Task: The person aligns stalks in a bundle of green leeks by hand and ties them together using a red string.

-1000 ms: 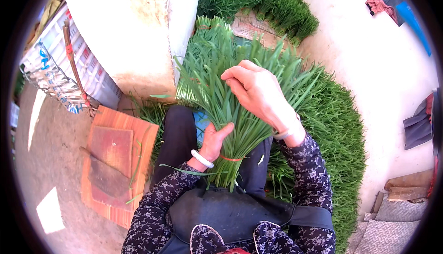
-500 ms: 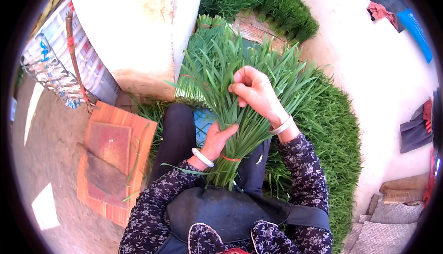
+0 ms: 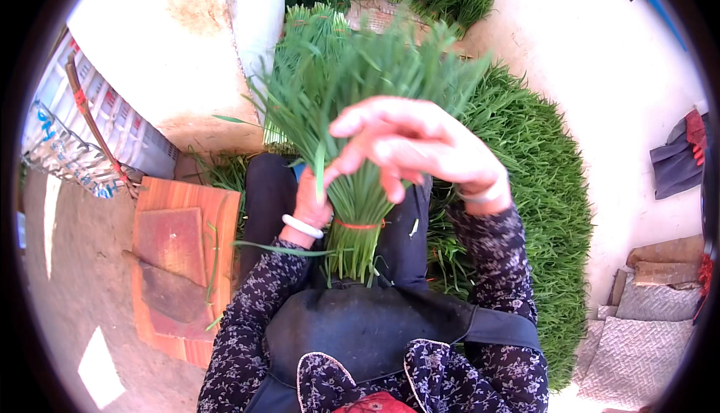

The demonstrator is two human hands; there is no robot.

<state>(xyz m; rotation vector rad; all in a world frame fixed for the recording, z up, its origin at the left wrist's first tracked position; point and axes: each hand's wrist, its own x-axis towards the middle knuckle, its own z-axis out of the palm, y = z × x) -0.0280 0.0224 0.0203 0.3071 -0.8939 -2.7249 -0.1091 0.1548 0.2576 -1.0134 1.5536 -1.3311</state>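
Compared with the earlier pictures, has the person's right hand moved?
Yes, rightward. The right hand has its wrist farther right of the white block than before, although the whole view has shifted too.

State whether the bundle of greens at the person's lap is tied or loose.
Tied: an orange-red band runs across the green bundle, which is narrow there and fans out wide beyond it.

Blue lettering (image 3: 46,127) on a pale mesh basket (image 3: 71,160), far left of the right hand's fingers (image 3: 369,118), small red print (image 3: 110,99) on a white crate (image 3: 152,149) nearer those fingers, wording too small and blurred to read
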